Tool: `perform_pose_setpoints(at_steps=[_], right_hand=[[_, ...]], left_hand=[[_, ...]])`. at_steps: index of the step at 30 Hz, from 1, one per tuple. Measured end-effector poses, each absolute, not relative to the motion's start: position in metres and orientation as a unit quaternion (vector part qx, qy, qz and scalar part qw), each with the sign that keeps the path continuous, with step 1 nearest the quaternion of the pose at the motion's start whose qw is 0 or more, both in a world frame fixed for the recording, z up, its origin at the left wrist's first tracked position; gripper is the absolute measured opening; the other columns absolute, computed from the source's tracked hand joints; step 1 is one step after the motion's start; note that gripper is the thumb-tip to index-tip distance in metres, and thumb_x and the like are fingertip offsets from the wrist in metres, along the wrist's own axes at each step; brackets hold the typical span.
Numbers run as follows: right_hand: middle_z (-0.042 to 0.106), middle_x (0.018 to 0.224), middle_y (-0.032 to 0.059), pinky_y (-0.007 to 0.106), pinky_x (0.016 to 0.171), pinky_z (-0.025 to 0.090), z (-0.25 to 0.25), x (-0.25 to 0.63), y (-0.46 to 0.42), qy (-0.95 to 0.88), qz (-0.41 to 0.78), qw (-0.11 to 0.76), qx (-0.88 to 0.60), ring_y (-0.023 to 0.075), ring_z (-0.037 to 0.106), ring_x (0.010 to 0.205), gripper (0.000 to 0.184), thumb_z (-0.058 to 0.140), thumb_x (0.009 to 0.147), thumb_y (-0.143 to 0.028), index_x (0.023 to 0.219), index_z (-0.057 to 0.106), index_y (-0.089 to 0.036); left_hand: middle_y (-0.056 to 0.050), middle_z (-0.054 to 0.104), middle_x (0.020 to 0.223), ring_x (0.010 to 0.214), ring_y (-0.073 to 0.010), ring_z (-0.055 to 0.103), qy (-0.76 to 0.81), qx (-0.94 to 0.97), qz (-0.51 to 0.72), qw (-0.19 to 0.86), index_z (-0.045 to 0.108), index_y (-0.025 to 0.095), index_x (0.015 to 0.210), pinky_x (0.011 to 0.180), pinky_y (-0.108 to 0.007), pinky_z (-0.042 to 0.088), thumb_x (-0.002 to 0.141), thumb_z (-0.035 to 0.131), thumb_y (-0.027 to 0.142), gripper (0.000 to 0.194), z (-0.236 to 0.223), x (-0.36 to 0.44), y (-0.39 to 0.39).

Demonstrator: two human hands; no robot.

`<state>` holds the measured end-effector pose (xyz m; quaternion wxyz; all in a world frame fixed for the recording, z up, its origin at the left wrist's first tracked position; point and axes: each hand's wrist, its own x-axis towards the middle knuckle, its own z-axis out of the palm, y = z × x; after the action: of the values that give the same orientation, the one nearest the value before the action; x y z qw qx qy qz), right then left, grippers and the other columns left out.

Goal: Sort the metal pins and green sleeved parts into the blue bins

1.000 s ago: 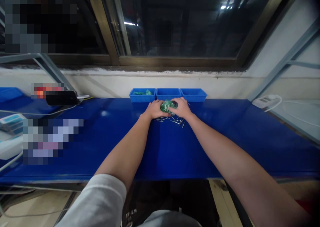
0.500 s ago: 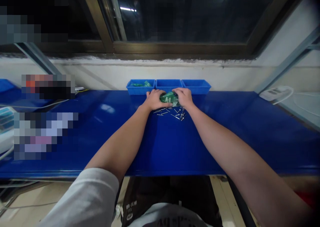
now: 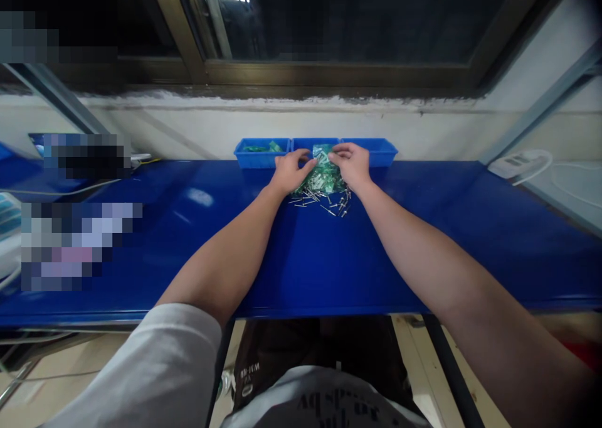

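Observation:
A green, see-through plastic bag stands raised in front of the blue bins, with white marks on it. Its upper edge is pinched in my right hand, thumb against fingers. At the bag's left side, my left hand grips it with the thumb and curled fingers. Below and around the bag lies a heap of thin, silvery pop rivets, some spread towards me on the blue table. The bag hides part of the heap, and whether rivets remain inside it I cannot tell.
Three joined blue bins stand against the wall: the left bin holds green bags, the middle bin is partly covered, and the right bin is beside it. A white device with a cable lies at right. Blurred-out items are at left.
The bag has gone from bunched low between my hands to stretched upright. More rivets show beneath it. My right hand has risen, and the view has tilted slightly.

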<state>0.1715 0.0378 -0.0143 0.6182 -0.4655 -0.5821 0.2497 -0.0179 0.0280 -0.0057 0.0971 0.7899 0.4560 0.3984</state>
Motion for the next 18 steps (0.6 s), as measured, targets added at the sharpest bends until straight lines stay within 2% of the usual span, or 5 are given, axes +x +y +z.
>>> perform_pose_setpoints(at_steps=[4, 8, 12, 14, 18], right_hand=[[0.073, 0.085, 0.0027, 0.042, 0.087, 0.059, -0.012, 0.169, 0.038, -0.595, 0.262, 0.613, -0.449, 0.0196, 0.070, 0.084, 0.038, 0.076, 0.074, -0.022, 0.111, 0.069, -0.019], [0.073, 0.083, 0.0024, 0.043, 0.087, 0.059, -0.010, 0.165, 0.034, -0.610, 0.269, 0.602, -0.440, 0.0202, 0.070, 0.084, 0.021, 0.078, 0.069, -0.017, 0.090, 0.071, -0.018], [0.073, 0.085, 0.0031, 0.044, 0.090, 0.056, -0.008, 0.162, 0.028, -0.627, 0.247, 0.603, -0.426, 0.0215, 0.070, 0.088, 0.011, 0.077, 0.066, -0.014, 0.070, 0.068, -0.018], [0.074, 0.086, 0.0032, 0.043, 0.090, 0.055, -0.008, 0.161, 0.027, -0.627, 0.245, 0.607, -0.422, 0.0217, 0.070, 0.091, 0.010, 0.077, 0.067, -0.017, 0.068, 0.067, -0.018], [0.072, 0.080, 0.0018, 0.041, 0.082, 0.057, -0.012, 0.161, 0.031, -0.624, 0.259, 0.594, -0.437, 0.0202, 0.069, 0.080, 0.009, 0.074, 0.072, -0.022, 0.077, 0.067, -0.019]], left_hand=[[-0.008, 0.075, 0.098, 0.096, -0.0238, 0.069, 0.438, 0.777, 0.436, 0.122, 0.071, 0.016, 0.102, 0.097, -0.042, 0.048, 0.091, 0.062, 0.031, 0.021, -0.006, -0.016, 0.032], [-0.006, 0.074, 0.092, 0.089, -0.0213, 0.068, 0.432, 0.758, 0.474, 0.118, 0.070, 0.016, 0.094, 0.091, -0.039, 0.052, 0.088, 0.064, 0.023, 0.011, -0.009, -0.016, 0.038], [-0.004, 0.073, 0.093, 0.092, -0.0210, 0.068, 0.420, 0.759, 0.490, 0.084, 0.068, 0.019, 0.092, 0.097, -0.042, 0.050, 0.088, 0.061, 0.019, 0.008, -0.008, -0.016, 0.036], [-0.004, 0.073, 0.098, 0.097, -0.0221, 0.067, 0.409, 0.764, 0.494, 0.070, 0.067, 0.019, 0.093, 0.100, -0.044, 0.048, 0.087, 0.061, 0.019, 0.009, -0.008, -0.016, 0.033], [-0.005, 0.073, 0.101, 0.098, -0.0230, 0.068, 0.394, 0.768, 0.499, 0.072, 0.065, 0.020, 0.099, 0.098, -0.045, 0.050, 0.083, 0.066, 0.020, 0.016, -0.010, -0.015, 0.032]])
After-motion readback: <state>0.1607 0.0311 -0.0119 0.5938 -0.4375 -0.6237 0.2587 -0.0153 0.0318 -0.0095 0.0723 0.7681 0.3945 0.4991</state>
